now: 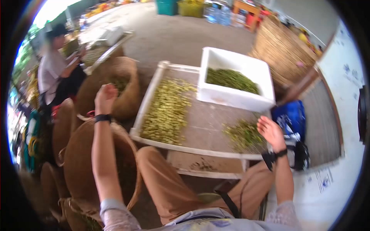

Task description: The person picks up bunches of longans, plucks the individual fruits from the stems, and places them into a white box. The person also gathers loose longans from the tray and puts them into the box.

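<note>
My left hand [106, 98] is raised at the near side of a round wicker basket [129, 82] with green plant matter inside. Its fingers are curled together, and whatever they may hold is hidden. On the right, my right hand [271, 133] hovers at the edge of a loose heap of green sprigs [244, 134], fingers apart and slightly bent. That heap lies on a wood-framed mesh tray [206, 121] in front of my knees. Small yellow-green buds or pods [165, 111] cover the tray's left part. A white foam box [235, 100] holding darker green sprigs [231, 79] rests on its far right.
A deep wicker basket [79, 169] stands beside my left leg. Another person [54, 73] sits at the far left. Behind the box leans a large woven basket [283, 52]. A blue bag [290, 117] lies right of the tray, near a white wall [323, 196].
</note>
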Demonstrator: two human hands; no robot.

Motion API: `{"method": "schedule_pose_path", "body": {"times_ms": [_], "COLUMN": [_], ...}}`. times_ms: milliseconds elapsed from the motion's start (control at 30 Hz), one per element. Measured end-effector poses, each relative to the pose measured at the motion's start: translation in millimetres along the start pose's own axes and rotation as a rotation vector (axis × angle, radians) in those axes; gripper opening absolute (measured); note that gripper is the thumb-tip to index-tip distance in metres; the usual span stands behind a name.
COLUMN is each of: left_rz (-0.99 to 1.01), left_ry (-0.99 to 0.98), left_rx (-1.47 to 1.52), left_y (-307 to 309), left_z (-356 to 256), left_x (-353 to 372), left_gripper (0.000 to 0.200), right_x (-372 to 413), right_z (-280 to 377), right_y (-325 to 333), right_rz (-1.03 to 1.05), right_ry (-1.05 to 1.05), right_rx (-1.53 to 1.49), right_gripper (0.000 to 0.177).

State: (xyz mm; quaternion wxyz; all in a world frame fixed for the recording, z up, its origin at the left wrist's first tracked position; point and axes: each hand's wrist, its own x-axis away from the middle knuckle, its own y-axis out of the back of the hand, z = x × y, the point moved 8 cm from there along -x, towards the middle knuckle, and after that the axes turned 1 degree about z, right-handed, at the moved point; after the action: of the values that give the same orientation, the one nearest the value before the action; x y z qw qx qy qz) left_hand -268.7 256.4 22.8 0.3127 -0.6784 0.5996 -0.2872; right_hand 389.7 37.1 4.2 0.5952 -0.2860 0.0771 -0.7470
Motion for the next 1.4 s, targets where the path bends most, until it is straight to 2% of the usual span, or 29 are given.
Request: {"method": "schedule_pose_path", "body": {"times_ms": [67, 100, 167, 233, 267, 300, 333, 367, 433, 467, 533, 567, 633, 667, 700, 767, 867, 933, 1000, 1067, 1133, 1167, 1233, 1267, 1333, 1367, 1400], "left_rz": [0.126, -0.278, 0.060, 0.082, 0.166, 0.251, 0.339, 0.429, 0.377, 0.370, 0.368, 0.375, 0.370, 0.367, 0.373, 0.392, 0.428, 0.421, 0.394, 0.361, 0.402, 0.390, 0.266, 0.257, 0.291, 0.322, 0.339], "left_ry": [0.043, 0.069, 0.181, 0.236, 0.283, 0.330, 0.392, 0.455, 0.593, 0.628, 0.705, 0.749, 0.797, 0.844, 0.843, 0.892, 0.847, 0.820, 0.787, 0.762, 0.625, 0.618, 0.540, 0.551, 0.603, 0.657, 0.663], "left_rx": [-0.039, -0.017, -0.088, -0.182, -0.133, -0.086, -0.076, -0.063, -0.067, -0.053, -0.054, -0.072, -0.046, -0.020, -0.021, -0.078, -0.179, -0.291, -0.296, -0.306, -0.319, -0.327, -0.217, -0.269, -0.221, -0.169, -0.247], "left_y": [13, 1, -49, -111, -134, -154, -168, -182, -197, -201, -202, -200, -191, -188, -188, -189, -202, -213, -223, -222, -219, -213, -204, -197, -195, -195, -202], "left_z": [8, 19, 50, 83, 105, 125, 149, 171, 208, 222, 247, 259, 283, 295, 302, 316, 321, 317, 321, 327, 331, 334, 325, 323, 310, 305, 292], "left_x": [-11, 15, 34, 84, 103, 121, 138, 155, 191, 207, 236, 249, 266, 275, 280, 292, 299, 303, 302, 301, 290, 288, 280, 279, 279, 283, 287], "left_gripper": [0.017, 0.015, 0.014, 0.015, 0.016, 0.017, 0.013, 0.011, 0.016, 0.015, 0.013, 0.011, 0.012, 0.014, 0.014, 0.016, 0.023, 0.033, 0.033, 0.034, 0.033, 0.033, 0.032, 0.031, 0.030, 0.030, 0.030], "right_x": [-4, -7, -13, -30, -38, -47, -56, -46, -59, -59, -57, -58, -56, -42, -39, -23, 4, 19, 36, 46, 60, 61, 82, 85, 81, 72, 66], "right_z": [8, 10, 1, -28, -45, -57, -74, -76, -94, -96, -85, -79, -64, -50, -40, -15, -3, -12, -28, -53, -74, -86, -89, -86, -86, -83, -79], "right_y": [26, 28, 18, 2, -6, -17, -13, -23, -1, 2, 15, 24, 22, 19, 21, 5, -29, -51, -80, -100, -120, -123, -142, -144, -132, -120, -113], "right_rz": [-0.135, -0.128, -0.176, -0.053, 0.028, 0.147, 0.100, 0.048, -0.069, -0.072, -0.231, -0.229, -0.085, -0.098, -0.081, -0.058, 0.067, 0.132, 0.178, 0.189, 0.202, 0.168, 0.201, 0.203, 0.177, 0.157, 0.133], "right_ry": [0.067, 0.095, 0.049, -0.021, -0.073, 0.031, -0.102, -0.173, -0.199, -0.190, -0.119, -0.118, -0.081, -0.076, -0.029, 0.009, 0.100, 0.158, 0.190, 0.266, 0.406, 0.532, 0.604, 0.604, 0.414, 0.427, 0.413], "right_rx": [0.096, 0.200, 0.529, 0.957, 1.194, 1.615, 2.060, 2.132, 2.195, 2.196, 2.046, 2.045, 1.591, 1.231, 1.057, 0.819, 0.720, 0.668, 0.675, 0.729, 0.780, 0.874, 1.068, 1.063, 0.752, 0.752, 0.688], "right_gripper": [0.019, 0.019, 0.018, 0.016, 0.018, 0.022, 0.023, 0.027, 0.019, 0.019, 0.012, 0.012, 0.009, 0.010, 0.015, 0.011, 0.013, 0.014, 0.014, 0.011, 0.009, 0.012, 0.009, 0.009, 0.007, 0.010, 0.012]}}
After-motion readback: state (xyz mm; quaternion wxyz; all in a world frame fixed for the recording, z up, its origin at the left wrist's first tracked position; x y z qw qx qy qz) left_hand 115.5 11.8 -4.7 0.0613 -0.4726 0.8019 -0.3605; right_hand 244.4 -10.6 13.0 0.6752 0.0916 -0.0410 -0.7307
